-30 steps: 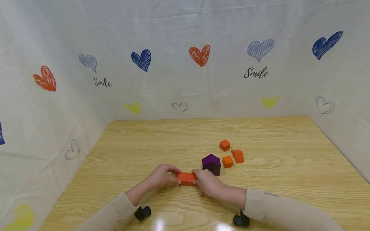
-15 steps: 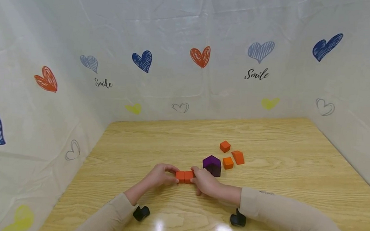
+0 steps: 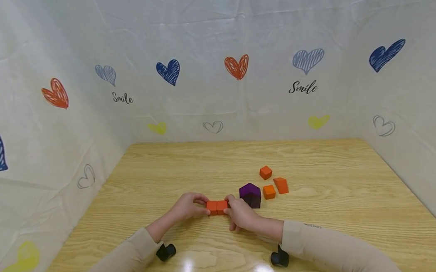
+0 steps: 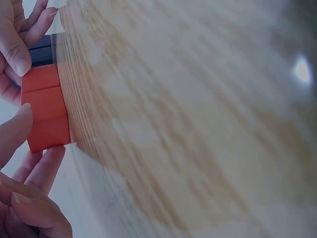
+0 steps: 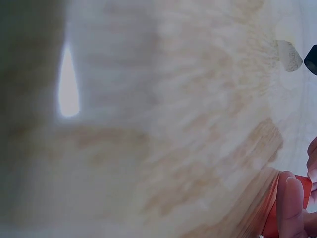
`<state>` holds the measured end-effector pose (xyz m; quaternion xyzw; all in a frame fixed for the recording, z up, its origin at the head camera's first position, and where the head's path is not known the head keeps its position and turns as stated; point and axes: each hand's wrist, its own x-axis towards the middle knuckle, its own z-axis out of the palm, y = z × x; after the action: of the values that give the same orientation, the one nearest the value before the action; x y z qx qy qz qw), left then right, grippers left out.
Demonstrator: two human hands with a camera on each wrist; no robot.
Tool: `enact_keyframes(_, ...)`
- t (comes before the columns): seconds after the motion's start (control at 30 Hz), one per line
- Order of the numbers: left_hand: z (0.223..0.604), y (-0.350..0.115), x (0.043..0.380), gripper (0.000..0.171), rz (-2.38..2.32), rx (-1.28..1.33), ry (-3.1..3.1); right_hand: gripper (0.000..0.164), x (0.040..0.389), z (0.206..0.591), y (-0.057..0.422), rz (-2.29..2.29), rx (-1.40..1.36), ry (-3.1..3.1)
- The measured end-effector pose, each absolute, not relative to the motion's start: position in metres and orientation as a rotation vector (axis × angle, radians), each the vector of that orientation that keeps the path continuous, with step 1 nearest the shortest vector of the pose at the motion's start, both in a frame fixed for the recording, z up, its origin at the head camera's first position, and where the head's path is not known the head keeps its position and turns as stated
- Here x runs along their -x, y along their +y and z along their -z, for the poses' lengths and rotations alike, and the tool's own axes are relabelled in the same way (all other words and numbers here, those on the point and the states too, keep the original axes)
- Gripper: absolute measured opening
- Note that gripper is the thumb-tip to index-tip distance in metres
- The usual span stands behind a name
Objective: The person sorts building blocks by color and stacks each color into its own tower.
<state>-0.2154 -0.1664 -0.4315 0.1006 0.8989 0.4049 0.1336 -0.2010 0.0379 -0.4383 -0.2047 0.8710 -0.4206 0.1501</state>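
Two orange-red blocks sit side by side on the wooden table in the head view, a left block (image 3: 212, 208) and a right block (image 3: 221, 207), their facing sides together. My left hand (image 3: 189, 207) pinches the outer end of the left one between thumb and fingers. From the other side, my right hand (image 3: 244, 214) pinches the right one. Seams cross the red row (image 4: 44, 104) in the left wrist view. In the right wrist view a finger (image 5: 290, 206) covers much of the red. Just behind the right hand stands a purple, house-shaped block (image 3: 250, 193).
Beyond the purple block lie an orange cube (image 3: 269, 192), a red-orange cube (image 3: 265, 172) and an orange slant-sided block (image 3: 281, 185). The wooden table (image 3: 171, 162) runs back to a pale curtain (image 3: 194, 34) printed with hearts. A black wrist camera (image 3: 279, 256) hangs under the right sleeve.
Both hands still hold the pair of blocks, which has shifted slightly left and away across the table. The right hand and forearm moved left with it. The other blocks stay in place.
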Motion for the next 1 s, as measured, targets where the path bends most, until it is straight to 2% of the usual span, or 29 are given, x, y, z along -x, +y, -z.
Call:
enact_keyframes(0.7, 0.4301, -0.1659, 0.2149, 0.032, -1.170, -0.328, 2.620, 0.033, 0.2018, 0.4343, 0.0408, 1.207, 0.615, 2.481)
enact_keyframes(0.87, 0.4303, -0.1659, 0.2144, 0.031, -1.153, -0.332, 2.624, 0.037, 0.2029, 0.4344, 0.0409, 1.208, 0.623, 2.469)
enact_keyframes(1.0, 0.4302, -0.1657, 0.2137, 0.030, -1.166, -0.317, 2.622, 0.046, 0.2032, 0.4349, 0.0406, 1.198, 0.630, 2.466)
